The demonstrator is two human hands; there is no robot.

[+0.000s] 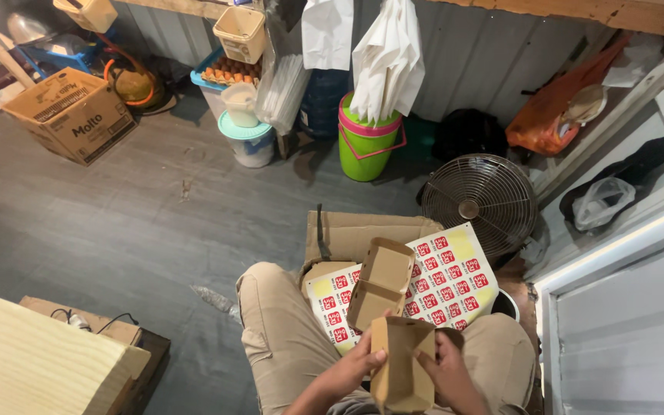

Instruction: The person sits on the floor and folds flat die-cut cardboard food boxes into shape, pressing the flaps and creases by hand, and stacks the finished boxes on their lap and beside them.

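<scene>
I observe a brown cardboard food box (pixel 401 361) held low over the lap, between both hands. My left hand (pixel 355 367) is closed on its left wall, thumb laid across the front face near the upper edge. My right hand (pixel 449 370) is closed on the right wall, fingers curled over the rim. The box stands roughly upright, its open top tilted away from me.

Just above the grip, a second cardboard box (pixel 380 282) of the same kind lies opened out, lid flap raised, its lower edge close to the held box; whether they touch I cannot tell. It rests on a sticker sheet (pixel 455 280), pale yellow with rows of small red square labels, which extends up and to the right of the grip. Beneath the sheet sits a flattened brown carton (pixel 347 234).

The beige trousers (pixel 278 330) of my legs flank the grip on both sides.

Further out, up and right of the grip, a round metal fan (pixel 478 201) lies on the grey floor (pixel 132 223). Straight above stands a green bucket (pixel 364 146) holding folded white bags (pixel 386 65). Far up and left I note a printed cardboard box (pixel 71 114), a lidded white tub (pixel 247 138) and an egg tray (pixel 228 71). A pale wooden board (pixel 32 361) lies left of the grip.
</scene>
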